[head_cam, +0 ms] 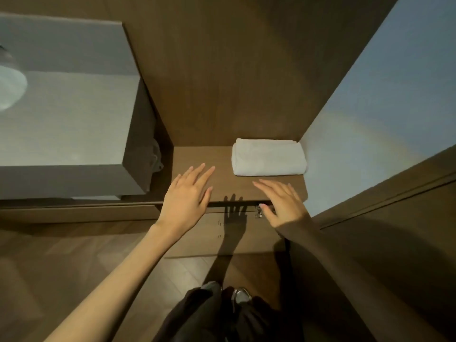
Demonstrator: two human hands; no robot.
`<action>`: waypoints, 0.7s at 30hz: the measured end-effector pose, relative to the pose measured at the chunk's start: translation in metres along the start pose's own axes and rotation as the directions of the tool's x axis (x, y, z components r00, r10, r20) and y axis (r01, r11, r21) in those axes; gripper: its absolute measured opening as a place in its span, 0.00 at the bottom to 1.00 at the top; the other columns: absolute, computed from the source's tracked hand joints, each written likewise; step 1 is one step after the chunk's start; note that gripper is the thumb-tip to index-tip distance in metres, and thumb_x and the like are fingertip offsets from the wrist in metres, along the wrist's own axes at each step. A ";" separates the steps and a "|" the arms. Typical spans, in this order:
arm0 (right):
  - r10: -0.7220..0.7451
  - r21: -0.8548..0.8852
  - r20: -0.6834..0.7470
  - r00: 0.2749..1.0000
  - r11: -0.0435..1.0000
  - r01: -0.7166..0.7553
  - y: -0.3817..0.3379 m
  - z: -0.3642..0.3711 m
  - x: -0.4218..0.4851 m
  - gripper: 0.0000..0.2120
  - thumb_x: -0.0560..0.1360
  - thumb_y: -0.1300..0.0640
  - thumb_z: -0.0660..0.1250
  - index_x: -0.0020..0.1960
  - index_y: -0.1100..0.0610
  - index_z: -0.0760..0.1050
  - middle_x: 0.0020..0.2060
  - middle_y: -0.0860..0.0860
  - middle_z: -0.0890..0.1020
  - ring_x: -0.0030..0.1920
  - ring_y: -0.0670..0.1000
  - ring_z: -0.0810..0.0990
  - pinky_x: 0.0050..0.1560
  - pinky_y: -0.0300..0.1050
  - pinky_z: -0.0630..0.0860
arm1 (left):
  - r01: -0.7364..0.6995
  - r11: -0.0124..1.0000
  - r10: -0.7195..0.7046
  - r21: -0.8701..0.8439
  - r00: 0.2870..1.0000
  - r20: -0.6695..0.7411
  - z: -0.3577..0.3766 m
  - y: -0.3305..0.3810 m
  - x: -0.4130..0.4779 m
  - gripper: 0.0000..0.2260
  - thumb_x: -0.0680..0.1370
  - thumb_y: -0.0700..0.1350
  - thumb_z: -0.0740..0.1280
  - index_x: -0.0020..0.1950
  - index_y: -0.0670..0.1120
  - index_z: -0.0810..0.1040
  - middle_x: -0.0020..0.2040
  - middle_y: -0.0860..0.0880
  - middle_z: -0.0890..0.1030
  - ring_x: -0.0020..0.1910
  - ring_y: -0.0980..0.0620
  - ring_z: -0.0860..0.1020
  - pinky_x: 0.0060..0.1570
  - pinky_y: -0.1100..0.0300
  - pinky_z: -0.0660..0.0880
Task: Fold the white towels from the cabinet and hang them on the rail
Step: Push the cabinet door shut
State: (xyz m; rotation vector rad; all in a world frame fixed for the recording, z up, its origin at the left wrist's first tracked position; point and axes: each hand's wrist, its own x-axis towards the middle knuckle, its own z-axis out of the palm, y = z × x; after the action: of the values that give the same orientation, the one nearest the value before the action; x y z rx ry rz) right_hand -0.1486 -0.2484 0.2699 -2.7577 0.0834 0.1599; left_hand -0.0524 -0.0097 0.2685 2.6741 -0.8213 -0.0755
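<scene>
A folded white towel (269,157) lies on the brown wooden cabinet shelf (197,156), at the back right against the pale side wall. My left hand (188,195) hovers over the shelf's left front part, fingers straight and spread, holding nothing. My right hand (281,202) reaches over the shelf's front edge just below the towel, fingers extended toward it and apart from it. No rail is in view.
A grey counter block (66,114) with part of a white basin (11,90) fills the left. The open cabinet door (385,80) stands at the right. Below the shelf are a drawer front (229,235), wooden floor and my legs and shoes (229,307).
</scene>
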 end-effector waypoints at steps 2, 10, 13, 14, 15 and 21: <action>-0.001 -0.010 0.037 0.999 1.000 0.001 0.014 0.015 0.004 0.26 0.80 0.52 0.61 0.76 0.45 0.59 0.75 0.45 0.63 0.76 0.48 0.57 0.75 0.50 0.45 | 0.062 0.998 -0.062 0.011 0.998 0.004 0.021 0.006 -0.006 0.23 0.82 0.53 0.57 0.77 0.54 0.60 0.75 0.50 0.65 0.75 0.49 0.63 0.72 0.50 0.59; -0.097 0.051 0.150 0.984 0.995 0.091 0.065 0.108 0.003 0.25 0.80 0.56 0.63 0.75 0.48 0.62 0.75 0.48 0.63 0.76 0.50 0.56 0.76 0.48 0.49 | 0.267 0.964 -0.266 -0.005 0.964 0.020 0.125 -0.006 -0.045 0.21 0.82 0.50 0.59 0.75 0.51 0.65 0.73 0.48 0.69 0.72 0.48 0.67 0.71 0.49 0.63; -0.110 0.095 0.191 0.975 0.991 0.093 0.083 0.161 0.007 0.26 0.79 0.59 0.63 0.76 0.49 0.62 0.74 0.48 0.64 0.75 0.49 0.58 0.73 0.45 0.55 | 0.312 0.950 -0.312 0.005 0.948 0.068 0.179 -0.028 -0.058 0.21 0.81 0.50 0.59 0.75 0.50 0.65 0.72 0.47 0.70 0.70 0.47 0.69 0.68 0.50 0.67; -0.109 0.095 0.201 0.973 0.991 0.091 0.090 0.184 0.010 0.27 0.79 0.60 0.62 0.76 0.49 0.61 0.74 0.48 0.64 0.75 0.49 0.58 0.74 0.45 0.56 | 0.334 0.942 -0.334 0.007 0.938 0.089 0.200 -0.037 -0.061 0.22 0.82 0.50 0.59 0.75 0.50 0.64 0.72 0.47 0.70 0.70 0.47 0.69 0.67 0.50 0.67; -0.102 0.090 0.213 0.972 0.992 0.084 0.098 0.209 0.015 0.27 0.79 0.60 0.62 0.76 0.49 0.61 0.74 0.48 0.64 0.75 0.49 0.59 0.73 0.44 0.55 | 0.353 0.936 -0.351 0.007 0.929 0.116 0.223 -0.047 -0.064 0.22 0.82 0.49 0.59 0.76 0.50 0.63 0.73 0.47 0.69 0.70 0.46 0.69 0.67 0.50 0.67; -0.048 0.029 0.278 0.959 0.999 0.042 0.159 0.381 0.053 0.26 0.80 0.57 0.62 0.76 0.51 0.60 0.75 0.50 0.62 0.75 0.51 0.58 0.74 0.48 0.56 | 0.335 0.940 -0.339 0.064 0.902 0.268 0.385 -0.126 -0.069 0.24 0.83 0.51 0.55 0.78 0.54 0.54 0.77 0.49 0.60 0.75 0.47 0.61 0.71 0.51 0.61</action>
State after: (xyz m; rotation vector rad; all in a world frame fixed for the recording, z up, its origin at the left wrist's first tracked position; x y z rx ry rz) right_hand -0.1468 -0.2561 -0.1467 -2.6815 -0.0521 0.5296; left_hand -0.0994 0.0077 -0.1396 2.8317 -0.4197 -0.5391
